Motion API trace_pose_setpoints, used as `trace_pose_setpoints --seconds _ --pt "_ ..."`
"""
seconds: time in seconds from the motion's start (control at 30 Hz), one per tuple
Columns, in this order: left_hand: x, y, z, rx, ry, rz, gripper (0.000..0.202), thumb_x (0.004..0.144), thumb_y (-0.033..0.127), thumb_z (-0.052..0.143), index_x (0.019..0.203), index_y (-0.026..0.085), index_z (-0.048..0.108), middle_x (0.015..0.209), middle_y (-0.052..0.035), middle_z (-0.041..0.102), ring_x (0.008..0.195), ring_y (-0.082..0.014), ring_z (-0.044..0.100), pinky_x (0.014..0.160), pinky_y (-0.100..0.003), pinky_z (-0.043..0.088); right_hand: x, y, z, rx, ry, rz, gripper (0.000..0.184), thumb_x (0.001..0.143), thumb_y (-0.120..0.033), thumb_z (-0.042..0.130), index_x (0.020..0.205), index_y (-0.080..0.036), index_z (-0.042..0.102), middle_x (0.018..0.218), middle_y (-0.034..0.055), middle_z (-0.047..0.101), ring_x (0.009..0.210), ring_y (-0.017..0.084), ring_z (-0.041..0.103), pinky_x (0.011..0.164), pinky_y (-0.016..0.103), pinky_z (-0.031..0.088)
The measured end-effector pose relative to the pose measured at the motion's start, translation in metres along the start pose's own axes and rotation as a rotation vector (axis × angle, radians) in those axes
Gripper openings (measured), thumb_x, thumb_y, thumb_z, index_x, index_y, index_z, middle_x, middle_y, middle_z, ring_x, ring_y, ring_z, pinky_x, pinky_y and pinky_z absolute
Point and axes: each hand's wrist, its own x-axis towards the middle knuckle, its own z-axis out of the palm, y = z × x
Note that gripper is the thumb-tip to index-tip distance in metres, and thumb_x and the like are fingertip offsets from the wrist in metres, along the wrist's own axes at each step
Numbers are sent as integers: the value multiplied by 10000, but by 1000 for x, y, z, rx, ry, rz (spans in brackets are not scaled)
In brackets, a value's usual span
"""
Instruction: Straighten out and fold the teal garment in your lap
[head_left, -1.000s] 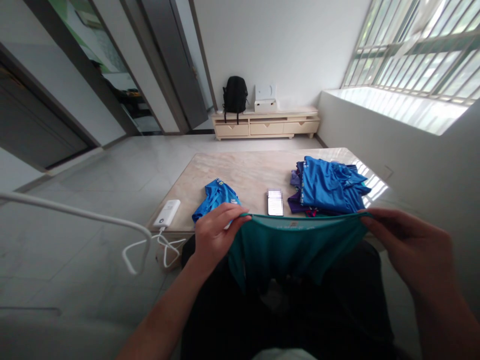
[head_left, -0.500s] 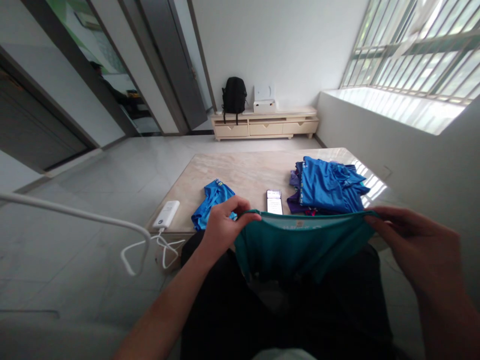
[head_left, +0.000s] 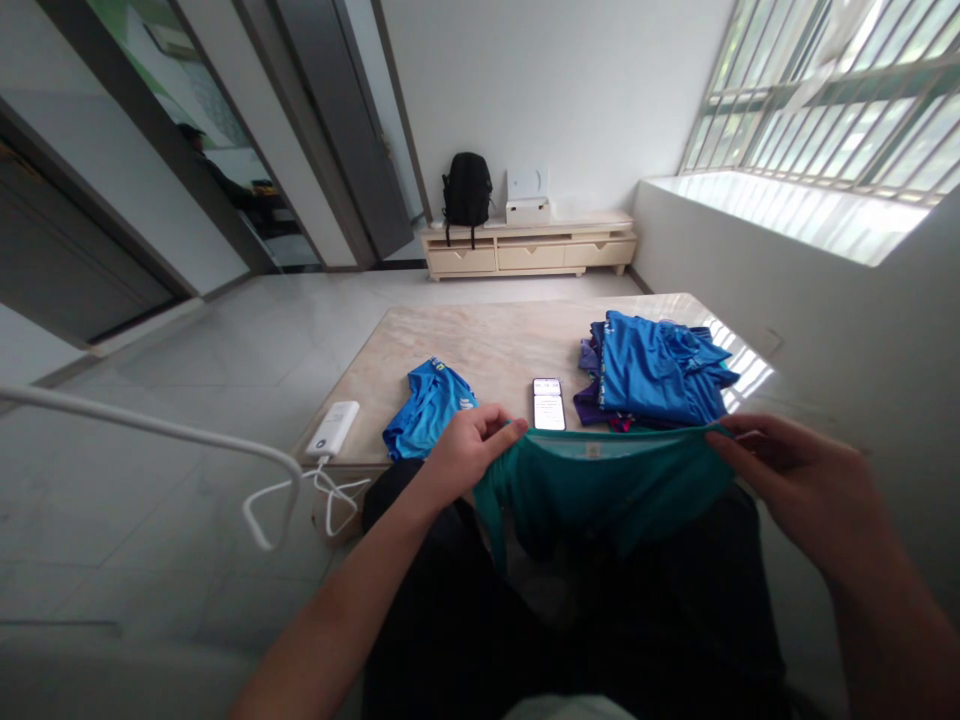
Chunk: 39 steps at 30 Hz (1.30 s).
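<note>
A green garment [head_left: 600, 490] hangs over my lap, its top edge stretched between both hands; a small pale label shows on its inside. My left hand [head_left: 469, 450] pinches the left end of that edge between thumb and fingers. At the other end my right hand [head_left: 795, 480] pinches the edge in the same way. Just beyond my left hand lies a crumpled blue garment [head_left: 431, 405] on the stone-topped table [head_left: 480, 335]. Past the green cloth, to the right, sits a pile of blue and purple clothes [head_left: 660, 370].
A phone [head_left: 548, 404] with a lit screen lies mid-table. A white power bank [head_left: 333, 430] with a white cable [head_left: 337, 500] rests at the left corner. A curved white bar [head_left: 187, 425] crosses the left side. A low cabinet [head_left: 532, 255] holds a black backpack [head_left: 467, 190]. A person [head_left: 214, 170] is beyond the doorway.
My hands have come slightly closer together, the right one moving left and the left one a little right. The green garment's top edge is less tightly stretched.
</note>
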Motion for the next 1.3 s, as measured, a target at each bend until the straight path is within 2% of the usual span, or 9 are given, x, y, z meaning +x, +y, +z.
trace_pose_setpoints --seconds 0.13,0.33,0.5,0.7,0.83,0.93,1.03,1.17,1.3 --pt "1 -6 20 -330 26 -123 498 791 621 813 808 154 640 654 36 595 554 -82 497 527 -189 344 -8 -4 14 416 -203 181 404 680 -509 919 926 -228 768 804 10 733 705 139 644 624 214 499" --pt "-4 -8 46 -424 73 -103 503 715 579 890 754 147 635 620 36 592 549 -74 478 528 -182 337 -22 -9 47 765 -406 415 376 666 -435 963 861 -201 741 747 2 707 626 117 638 578 199 532" --pt "-9 -11 65 -318 76 -50 460 676 525 926 735 159 654 640 24 637 583 -105 524 544 -203 376 -33 -11 76 768 -478 375 383 643 -429 974 809 -186 729 777 8 711 690 145 660 647 246 574" --pt "-19 -21 77 84 191 135 297 843 465 815 774 182 757 689 -6 713 653 -155 610 644 -261 447 -43 -15 92 764 -510 354 338 675 -431 956 786 -187 752 747 5 706 704 137 638 642 218 527" --pt "-23 -26 79 34 156 104 212 850 404 810 858 192 810 780 -32 789 709 -198 697 678 -280 509 -46 -12 93 753 -482 381 350 678 -450 949 814 -188 762 789 26 725 725 163 657 662 252 546" --pt "-27 -28 81 15 138 81 117 865 294 793 950 227 837 911 -27 833 821 -223 761 773 -292 554 -48 -8 95 728 -429 370 358 672 -464 948 824 -191 774 797 28 734 729 169 664 676 262 550" --pt "-30 -28 82 5 115 59 156 892 255 758 1022 253 844 1002 -22 841 917 -243 785 839 -308 571 -51 -2 99 708 -368 315 344 662 -455 957 830 -202 797 802 27 756 736 160 669 680 240 537" --pt "-31 -29 83 46 129 44 149 887 270 769 1007 237 851 981 -33 843 893 -263 792 814 -327 574 -52 4 104 686 -372 276 330 624 -400 983 848 -216 824 816 30 781 761 173 692 694 235 544" --pt "-32 -30 85 60 129 68 130 896 269 765 990 269 856 968 -10 844 874 -245 792 794 -309 571 -53 6 105 665 -375 243 299 663 -393 962 872 -219 839 850 44 792 809 207 720 740 268 573"
